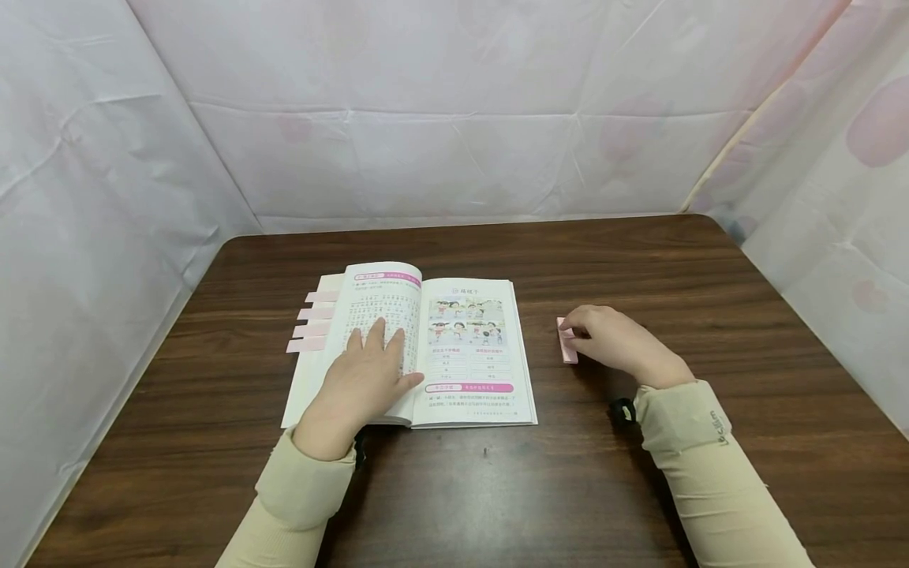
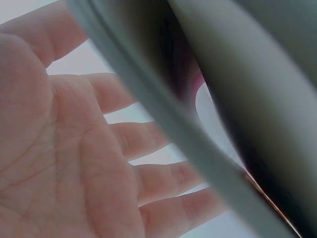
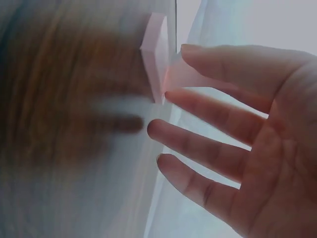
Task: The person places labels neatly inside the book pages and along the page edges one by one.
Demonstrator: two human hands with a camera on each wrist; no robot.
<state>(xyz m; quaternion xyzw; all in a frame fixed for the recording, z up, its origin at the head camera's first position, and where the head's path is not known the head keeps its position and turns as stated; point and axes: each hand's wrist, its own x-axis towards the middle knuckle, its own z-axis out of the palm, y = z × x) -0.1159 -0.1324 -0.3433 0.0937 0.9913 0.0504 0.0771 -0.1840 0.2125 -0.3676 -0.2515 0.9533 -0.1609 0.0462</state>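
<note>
My left hand (image 1: 365,379) lies spread over the left page of an open book (image 1: 472,355), fingers straight and pointing up the page. In the left wrist view its palm (image 2: 64,148) shows beside the blurred book edge (image 2: 163,114). Pink sticky notes (image 1: 309,329) stick out from the book's left edge. Right of the book, my right hand (image 1: 614,339) reaches over a pink sticky note pad (image 1: 566,347). In the right wrist view its index fingertip is at the pad (image 3: 155,54), with the thumb apart from it and the other fingers extended.
The book and pad lie on a dark wooden table (image 1: 497,489). A pale plastic sheet (image 1: 454,118) with pink spots hangs behind and at both sides. A small dark speck (image 1: 485,451) lies in front of the book.
</note>
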